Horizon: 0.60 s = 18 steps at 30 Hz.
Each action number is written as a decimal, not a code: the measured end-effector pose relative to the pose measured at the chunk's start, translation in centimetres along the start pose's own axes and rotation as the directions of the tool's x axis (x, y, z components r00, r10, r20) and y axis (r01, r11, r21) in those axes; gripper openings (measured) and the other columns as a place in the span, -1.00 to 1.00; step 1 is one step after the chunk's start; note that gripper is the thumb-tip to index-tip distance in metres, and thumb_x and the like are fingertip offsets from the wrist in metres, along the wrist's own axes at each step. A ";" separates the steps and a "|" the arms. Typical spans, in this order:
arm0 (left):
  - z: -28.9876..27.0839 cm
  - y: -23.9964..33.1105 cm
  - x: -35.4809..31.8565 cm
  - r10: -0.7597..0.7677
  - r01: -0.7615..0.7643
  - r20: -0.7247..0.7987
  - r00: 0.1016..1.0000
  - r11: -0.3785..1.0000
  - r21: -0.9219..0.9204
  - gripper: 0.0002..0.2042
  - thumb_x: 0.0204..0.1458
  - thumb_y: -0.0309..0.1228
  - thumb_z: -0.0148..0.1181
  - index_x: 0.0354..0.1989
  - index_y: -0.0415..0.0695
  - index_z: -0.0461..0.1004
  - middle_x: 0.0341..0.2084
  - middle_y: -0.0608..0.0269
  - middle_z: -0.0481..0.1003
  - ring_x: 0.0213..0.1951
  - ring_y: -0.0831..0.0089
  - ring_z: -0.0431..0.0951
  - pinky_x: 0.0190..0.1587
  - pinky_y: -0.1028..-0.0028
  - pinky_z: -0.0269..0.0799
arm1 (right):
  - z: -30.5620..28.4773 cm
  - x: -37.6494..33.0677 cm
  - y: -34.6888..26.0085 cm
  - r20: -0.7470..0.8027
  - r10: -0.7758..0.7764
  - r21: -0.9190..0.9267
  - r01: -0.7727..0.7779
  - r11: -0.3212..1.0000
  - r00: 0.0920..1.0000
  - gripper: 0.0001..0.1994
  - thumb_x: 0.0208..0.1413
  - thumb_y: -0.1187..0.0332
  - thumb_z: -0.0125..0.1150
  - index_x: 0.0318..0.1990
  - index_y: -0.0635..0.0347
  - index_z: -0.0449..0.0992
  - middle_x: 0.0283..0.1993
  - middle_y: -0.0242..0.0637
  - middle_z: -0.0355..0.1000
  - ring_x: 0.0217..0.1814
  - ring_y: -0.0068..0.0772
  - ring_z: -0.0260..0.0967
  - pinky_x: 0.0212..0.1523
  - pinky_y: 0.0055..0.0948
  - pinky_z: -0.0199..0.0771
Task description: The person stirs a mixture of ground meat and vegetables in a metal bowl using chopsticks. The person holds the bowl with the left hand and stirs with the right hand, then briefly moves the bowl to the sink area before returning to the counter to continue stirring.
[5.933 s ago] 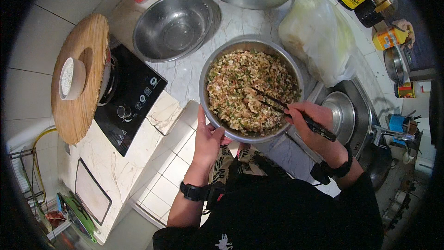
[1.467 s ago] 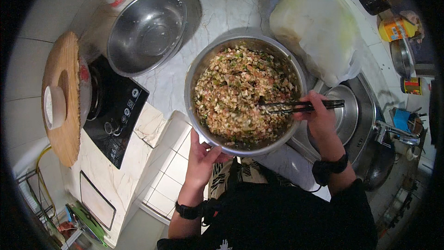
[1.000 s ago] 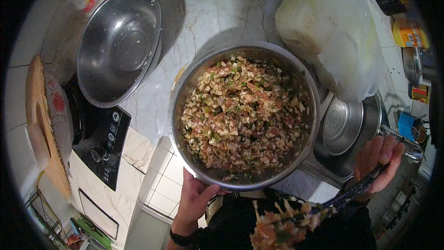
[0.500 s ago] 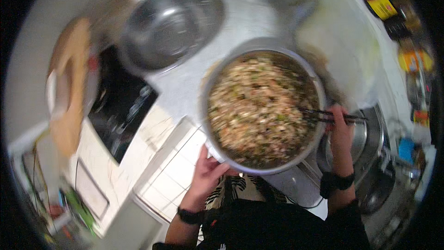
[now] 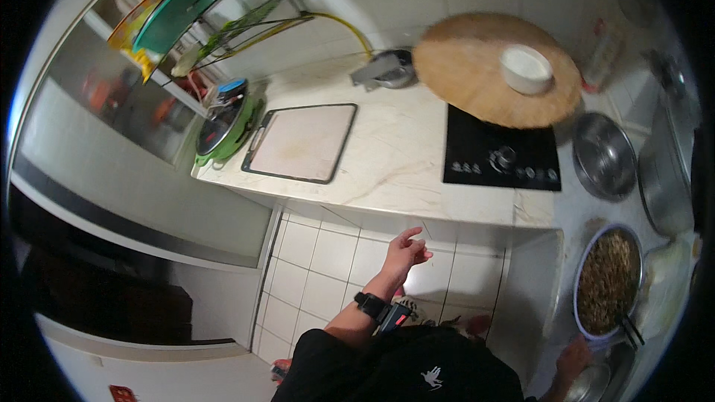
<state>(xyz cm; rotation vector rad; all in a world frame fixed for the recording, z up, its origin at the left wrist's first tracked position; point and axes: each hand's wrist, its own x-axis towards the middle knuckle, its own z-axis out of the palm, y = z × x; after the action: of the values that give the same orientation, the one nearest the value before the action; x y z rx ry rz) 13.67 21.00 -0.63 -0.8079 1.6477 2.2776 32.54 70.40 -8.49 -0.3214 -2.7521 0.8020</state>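
Observation:
A large metal bowl [image 5: 576, 290] at the right rim of the picture holds a chopped, brownish mixture [image 5: 609, 283]. Dark chopsticks [image 5: 632, 330] lean in it at its near side. Close to the bowl's near edge is my right hand [image 5: 573, 357], apart from the chopsticks; its fingers are too small and blurred to make out. My left hand [image 5: 407, 254] hangs over the tiled floor in front of the counter. Its fingers are apart and loosely bent, with nothing held. A dark watch [image 5: 372, 305] sits on that wrist.
Along the counter [image 5: 395, 156] lie a cutting board [image 5: 304, 141], a black cooktop [image 5: 500, 155] and a round wooden board [image 5: 477, 67] carrying a white bowl [image 5: 526, 71]. A steel basin [image 5: 605, 156] stands right of the cooktop. A wire rack [image 5: 223, 26] hangs at upper left.
The view has swung left, so the bowl now sits at the far right. My left hand has left the bowl's rim, and my right hand has let go of the chopsticks.

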 end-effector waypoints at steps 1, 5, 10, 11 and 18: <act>-2.5 0.8 0.4 0.032 -0.032 -0.025 0.999 0.999 -0.019 -0.57 0.06 -0.54 0.08 0.14 -0.23 0.21 -0.45 0.20 0.44 -0.41 0.35 0.56 -0.27 0.40 0.54 | 2.2 1.2 -3.1 -0.046 -0.179 0.006 0.180 0.984 0.983 -0.74 0.18 0.29 0.00 -0.05 0.25 0.36 -0.15 -0.17 0.36 -0.25 -0.33 0.35 -0.26 -0.33 0.37; -14.8 5.6 1.8 0.119 -0.123 -0.110 0.987 0.992 -0.028 -0.45 0.00 -0.58 0.15 0.20 -0.19 0.13 -0.38 0.19 0.45 -0.33 0.34 0.56 -0.22 0.38 0.53 | 11.0 6.9 -20.6 0.246 -0.413 0.444 0.277 0.852 0.877 -0.80 0.14 0.44 -0.03 -0.09 0.27 0.36 -0.01 -0.18 0.31 -0.36 -0.39 0.31 -0.39 -0.42 0.35; -30.0 12.5 1.4 0.248 -0.224 -0.299 0.922 0.968 0.111 -0.27 -0.02 -0.44 0.24 0.31 -0.09 -0.04 -0.03 0.04 0.35 -0.04 0.30 0.43 -0.07 0.29 0.42 | 20.2 13.6 -44.1 0.599 -0.345 0.744 -0.344 0.573 0.723 -0.58 0.10 0.43 0.08 0.12 0.25 0.23 0.01 -0.16 0.32 -0.23 -0.49 0.36 -0.33 -0.52 0.44; -32.2 13.8 1.6 0.251 -0.224 -0.342 0.906 0.968 0.116 -0.27 -0.01 -0.39 0.23 0.32 -0.09 -0.04 0.03 0.02 0.30 0.02 0.30 0.37 -0.03 0.27 0.38 | 22.2 15.1 -47.8 0.649 -0.384 0.744 -0.443 0.500 0.657 -0.56 0.09 0.43 0.09 0.14 0.26 0.20 0.05 -0.18 0.30 -0.18 -0.46 0.36 -0.28 -0.48 0.45; -42.8 20.0 7.6 0.299 -0.197 -0.499 0.814 0.949 0.246 -0.29 0.06 -0.20 0.11 0.31 -0.20 -0.06 0.23 -0.12 0.10 0.24 0.09 0.13 0.23 0.18 0.04 | 38.1 25.2 -60.9 0.743 -0.019 0.555 -0.599 0.577 0.670 -0.52 0.03 0.31 0.19 0.10 0.26 0.26 0.06 -0.23 0.27 0.08 -0.32 0.23 -0.05 -0.22 0.33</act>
<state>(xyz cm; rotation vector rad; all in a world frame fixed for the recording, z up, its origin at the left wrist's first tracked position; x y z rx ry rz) 10.95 -26.68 1.87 -1.3383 2.2878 2.1271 -11.18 8.45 -1.46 -0.3903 -2.5343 2.5761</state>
